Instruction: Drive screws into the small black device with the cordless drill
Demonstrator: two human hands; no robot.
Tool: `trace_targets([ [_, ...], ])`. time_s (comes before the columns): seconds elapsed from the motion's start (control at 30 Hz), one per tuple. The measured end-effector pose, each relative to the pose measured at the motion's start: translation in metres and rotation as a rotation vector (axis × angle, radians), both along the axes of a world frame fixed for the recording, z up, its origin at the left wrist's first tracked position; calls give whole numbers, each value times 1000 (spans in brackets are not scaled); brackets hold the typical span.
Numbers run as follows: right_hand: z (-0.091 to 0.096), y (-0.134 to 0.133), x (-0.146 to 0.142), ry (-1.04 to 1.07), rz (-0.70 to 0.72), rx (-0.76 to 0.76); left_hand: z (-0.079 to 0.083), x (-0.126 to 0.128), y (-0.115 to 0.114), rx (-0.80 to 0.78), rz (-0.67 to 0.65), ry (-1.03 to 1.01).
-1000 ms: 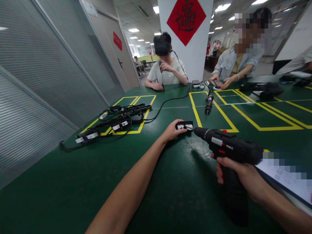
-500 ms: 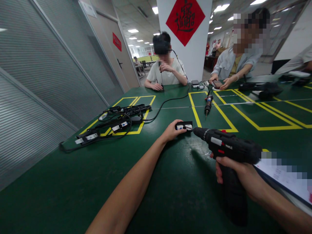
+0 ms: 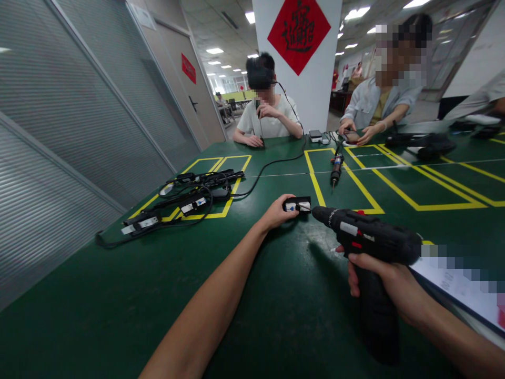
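Note:
My left hand [image 3: 281,211] grips the left end of a small black box-like part [image 3: 303,200] with a white inside, holding it at the green table [image 3: 165,295]. In my right hand [image 3: 379,271] is a black cordless drill [image 3: 366,231] with red buttons, its fingers wrapped round the handle. The drill points left, and its chuck is close to the right end of the small part. A thin bit seems to reach the part's white face; whether it touches a screw is too small to tell.
Black cabled devices [image 3: 193,197] lie at the left inside yellow tape [image 3: 224,215]. An electric screwdriver [image 3: 336,171] lies beyond the drill. A sheet of paper [image 3: 453,284] is at the right edge. Two people sit across the table, one wearing a headset [image 3: 260,73], one holding a phone [image 3: 351,137].
My hands, the drill and the small part stay almost in place. My left thumb has shifted slightly to the left on the part.

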State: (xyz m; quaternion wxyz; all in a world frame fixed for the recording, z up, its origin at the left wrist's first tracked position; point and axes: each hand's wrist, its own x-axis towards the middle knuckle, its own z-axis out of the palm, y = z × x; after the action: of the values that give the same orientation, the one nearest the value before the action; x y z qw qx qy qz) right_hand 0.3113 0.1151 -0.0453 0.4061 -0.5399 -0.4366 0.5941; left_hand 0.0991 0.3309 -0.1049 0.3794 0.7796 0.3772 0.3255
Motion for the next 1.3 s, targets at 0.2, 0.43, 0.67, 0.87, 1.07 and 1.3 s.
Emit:
trace_targets([
  [0.2, 2, 0, -1, -12, 4, -6, -2, 0, 1, 32, 0, 5],
  [0.43, -2, -1, 0, -11, 2, 9, 0, 0, 0, 32, 2, 23],
  [0.67, -2, 0, 0, -17, -10, -6, -6, 0, 3, 25, -11, 4],
  [0.87, 0, 0, -1, 7, -11, -4, -5, -1, 3, 19, -9, 11],
  [1.07, -5, 0, -1, 34, -19, -16, -6, -1, 3, 23, 0, 16],
  [1.3, -4, -1, -1, 82, -27, -29, -4, -2, 3, 22, -5, 14],
])
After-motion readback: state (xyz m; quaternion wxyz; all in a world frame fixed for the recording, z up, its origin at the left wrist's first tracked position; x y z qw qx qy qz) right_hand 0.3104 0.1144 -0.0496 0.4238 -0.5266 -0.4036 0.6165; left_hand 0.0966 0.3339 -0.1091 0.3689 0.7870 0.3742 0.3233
